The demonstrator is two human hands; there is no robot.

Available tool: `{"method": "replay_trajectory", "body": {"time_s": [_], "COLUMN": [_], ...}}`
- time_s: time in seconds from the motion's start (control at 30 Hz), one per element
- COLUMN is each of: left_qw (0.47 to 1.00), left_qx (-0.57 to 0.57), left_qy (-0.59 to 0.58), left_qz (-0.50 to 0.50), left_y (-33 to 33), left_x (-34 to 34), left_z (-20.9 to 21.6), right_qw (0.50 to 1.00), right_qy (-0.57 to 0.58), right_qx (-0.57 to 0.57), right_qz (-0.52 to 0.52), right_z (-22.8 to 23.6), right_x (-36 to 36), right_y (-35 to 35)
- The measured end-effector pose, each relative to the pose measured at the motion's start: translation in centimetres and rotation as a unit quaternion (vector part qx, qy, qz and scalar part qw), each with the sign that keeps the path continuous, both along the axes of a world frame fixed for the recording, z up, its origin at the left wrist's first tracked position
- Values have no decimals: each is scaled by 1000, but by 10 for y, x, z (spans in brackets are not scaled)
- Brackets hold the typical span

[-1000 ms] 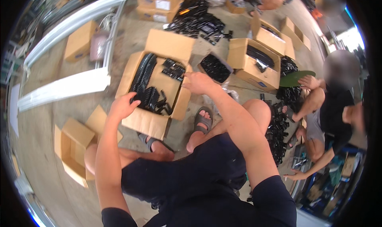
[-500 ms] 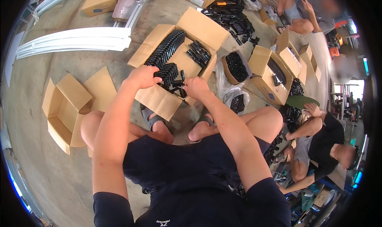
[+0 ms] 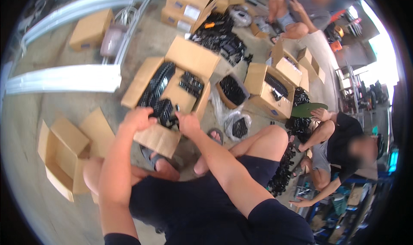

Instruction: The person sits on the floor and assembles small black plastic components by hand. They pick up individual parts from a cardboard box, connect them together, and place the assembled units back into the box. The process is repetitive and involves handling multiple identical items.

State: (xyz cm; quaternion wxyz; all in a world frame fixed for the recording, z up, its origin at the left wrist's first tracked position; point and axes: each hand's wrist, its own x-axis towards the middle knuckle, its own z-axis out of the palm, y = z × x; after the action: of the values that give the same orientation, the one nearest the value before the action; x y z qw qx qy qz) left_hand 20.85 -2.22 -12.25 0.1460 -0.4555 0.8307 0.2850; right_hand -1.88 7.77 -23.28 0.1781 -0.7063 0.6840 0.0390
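An open cardboard box [image 3: 191,52] stands before me on the floor, its flaps folded out. Inside, glossy black parts [image 3: 158,84] lie in a tight row along the left wall. A smaller stack of black parts [image 3: 191,84] sits at the right, and a looser group [image 3: 163,110] lies at the near end. My left hand [image 3: 140,119] reaches over the near left edge, its fingers curled round parts of that group. Opposite it, my right hand [image 3: 188,124] is closed at the near right corner, fingertips on a black part. Motion blur hides the exact grip.
Left of me lies another open carton [image 3: 60,159]. To the right are a bin of small black pieces [image 3: 232,90], a clear bag [image 3: 238,127] and a filled carton [image 3: 269,103]. A black heap [image 3: 221,41] lies beyond. Two people sit at the right; white rails [image 3: 64,79] lie at the left.
My view has swung, so the box and surroundings appear lower and further left. Both hands stay at the box's near end, among the black parts. The co-worker's lower hand has shifted.
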Motion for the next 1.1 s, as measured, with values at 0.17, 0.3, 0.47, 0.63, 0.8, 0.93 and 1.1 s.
{"method": "replay_trajectory", "body": {"time_s": [0.17, 0.3, 0.47, 0.63, 0.8, 0.93, 1.1], "left_qw": [1000, 990, 924, 810, 744, 741, 689], "left_qx": [1, 46, 139, 320, 301, 263, 253], "left_qy": [21, 123, 342, 451, 550, 574, 624], "left_qz": [7, 57, 96, 193, 232, 229, 270], "left_y": [5, 6, 6, 24, 37, 45, 50], "left_x": [-12, -11, -50, -92, -104, -104, -106], "left_z": [1, -1, -1, 62, 98, 147, 131], "right_qw": [999, 998, 961, 921, 899, 865, 769], "right_qy": [12, -62, -123, -41, -185, -477, -622], "right_qx": [37, -31, -219, -301, -372, -155, -135], "right_qz": [-9, 0, 116, 246, 140, -19, -62], "right_z": [1, 52, 113, 200, 245, 263, 264], "right_x": [-11, -19, -46, -73, -87, -99, -93], "right_y": [-10, -14, -17, -14, -10, -10, -2]}}
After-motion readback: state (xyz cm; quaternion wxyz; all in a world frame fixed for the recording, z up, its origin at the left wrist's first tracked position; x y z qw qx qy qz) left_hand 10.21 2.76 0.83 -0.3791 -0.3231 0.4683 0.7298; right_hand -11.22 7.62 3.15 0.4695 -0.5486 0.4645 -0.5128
